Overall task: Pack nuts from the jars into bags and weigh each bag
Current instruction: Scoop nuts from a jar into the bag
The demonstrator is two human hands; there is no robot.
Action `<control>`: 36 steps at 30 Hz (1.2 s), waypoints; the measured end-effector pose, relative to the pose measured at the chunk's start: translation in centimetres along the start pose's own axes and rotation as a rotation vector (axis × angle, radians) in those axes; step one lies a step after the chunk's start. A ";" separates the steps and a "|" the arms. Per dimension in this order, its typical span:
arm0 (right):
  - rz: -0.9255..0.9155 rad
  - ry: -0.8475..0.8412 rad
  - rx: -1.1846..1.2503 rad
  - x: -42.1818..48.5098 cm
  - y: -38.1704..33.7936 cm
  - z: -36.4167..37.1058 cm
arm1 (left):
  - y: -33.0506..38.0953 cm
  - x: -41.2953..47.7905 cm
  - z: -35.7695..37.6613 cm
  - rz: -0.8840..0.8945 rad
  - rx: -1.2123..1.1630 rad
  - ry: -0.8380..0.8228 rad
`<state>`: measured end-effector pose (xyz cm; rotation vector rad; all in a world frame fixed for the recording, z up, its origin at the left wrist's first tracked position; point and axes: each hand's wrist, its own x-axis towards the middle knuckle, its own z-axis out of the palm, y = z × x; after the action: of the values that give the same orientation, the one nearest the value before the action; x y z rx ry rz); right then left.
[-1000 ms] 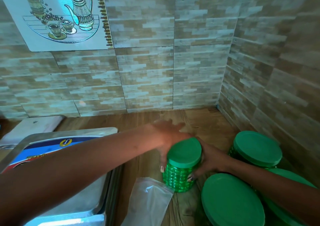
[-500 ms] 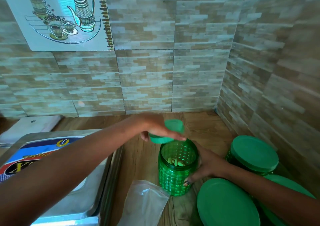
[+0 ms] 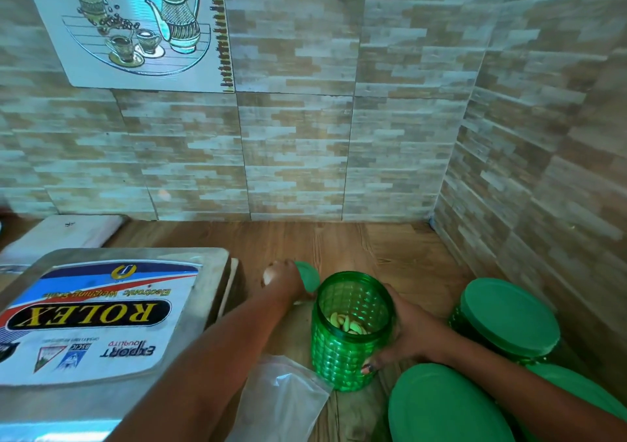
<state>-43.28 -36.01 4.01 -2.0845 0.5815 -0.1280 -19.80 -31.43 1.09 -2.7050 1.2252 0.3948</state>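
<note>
Now the left hand [image 3: 283, 280] holds the green lid [image 3: 308, 276] in curled fingers beside the open jar [image 3: 346, 356]. The right hand [image 3: 412, 334] grips that jar, upright on the counter [image 3: 373, 248], nuts [image 3: 346, 323] inside.

Open green jar [image 3: 342, 350] of nuts [image 3: 346, 323] on a worktop [image 3: 339, 244].
The right hand [image 3: 412, 336] grips it; the left hand [image 3: 283, 280], just left, holds the lid [image 3: 308, 276].
</note>
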 end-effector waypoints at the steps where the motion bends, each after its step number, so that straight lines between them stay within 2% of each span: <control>1: 0.004 -0.003 0.001 0.0 0.0 0.0 | -0.1 0.0 0.1 0.003 -0.008 -0.011; 4: 0.012 -0.004 -0.021 -0.1 -0.3 0.0 | -0.2 -0.9 -0.8 0.067 0.073 0.005; 7: 0.029 0.014 -0.059 -0.2 -0.7 -0.1 | -0.2 -2.7 -2.6 0.237 0.210 -0.034; 8: 0.033 0.030 -0.071 -0.2 -0.8 -0.2 | -0.4 -3.5 -3.1 0.299 0.215 -0.111; 11: 0.038 0.077 -0.091 -0.4 -1.2 -0.1 | -1.2 -6.0 -3.6 0.401 0.110 -0.481; 12: 0.044 0.092 -0.091 -0.4 -1.3 -0.2 | -1.4 -6.8 -3.6 0.416 0.090 -0.557; 14: 0.052 0.126 -0.100 -0.6 -1.6 -0.5 | -1.6 -8.3 -3.3 0.450 0.101 -0.596; 21: -0.007 0.268 -0.147 -1.8 -3.3 -1.2 | -1.4 -9.7 -0.3 0.485 0.347 -0.512; 26: -0.156 0.361 -0.181 -3.1 -5.2 -2.0 | -1.6 -11.2 -1.9 0.424 0.153 -0.527; 28: -0.233 0.400 -0.235 -3.5 -6.2 -2.3 | -1.8 -12.0 -2.8 0.402 0.053 -0.426; 33: -0.479 0.532 -0.511 -4.1 -8.7 -2.8 | -2.5 -14.4 -6.0 0.498 0.008 0.038; 36: -0.463 0.599 -0.701 -4.4 -10.5 -3.1 | -3.0 -15.8 -6.8 0.488 -0.047 0.103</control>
<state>-44.45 -31.66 14.90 -2.8554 0.5183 -0.9567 -26.30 -19.81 12.33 -2.4618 1.9307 0.3418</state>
